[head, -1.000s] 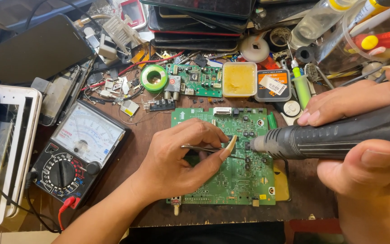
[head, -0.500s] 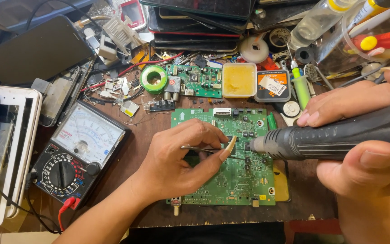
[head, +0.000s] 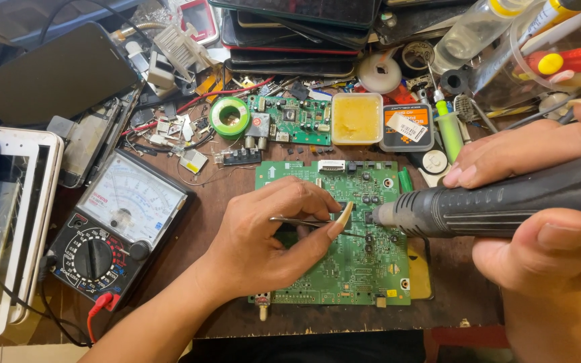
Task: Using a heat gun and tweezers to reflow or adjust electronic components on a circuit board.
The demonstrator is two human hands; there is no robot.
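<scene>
My left hand (head: 274,242) rests on the green circuit board (head: 358,269), which lies flat near the front edge of the worktop (head: 216,188), about in the middle. The grip of that hand is narrow: thumb and fingers pinch a pair of thin metal tweezers (head: 304,221), whose tips point right across the board toward its centre. A long thumbnail sticks up just beside the tweezers.

My right hand (head: 539,215) comes in from the right edge and is closed round a thick black heating tool (head: 499,205). The tool lies nearly level, with its grey nozzle just above the board, close to the tweezer tips but apart from them. My fingers lie along the top of the handle and my thumb presses the near side.

Left of the board, at the front left part of the worktop, sits a black meter (head: 112,232) with a white needle dial and a round selector knob; a red lead plugs into its lower corner. Behind the board, toward the back edge, lie a green roll of wire (head: 229,116), a smaller green board (head: 290,119), and a square tub of yellow paste (head: 356,118). A dark tablet (head: 52,77) lies at the back left corner.
</scene>
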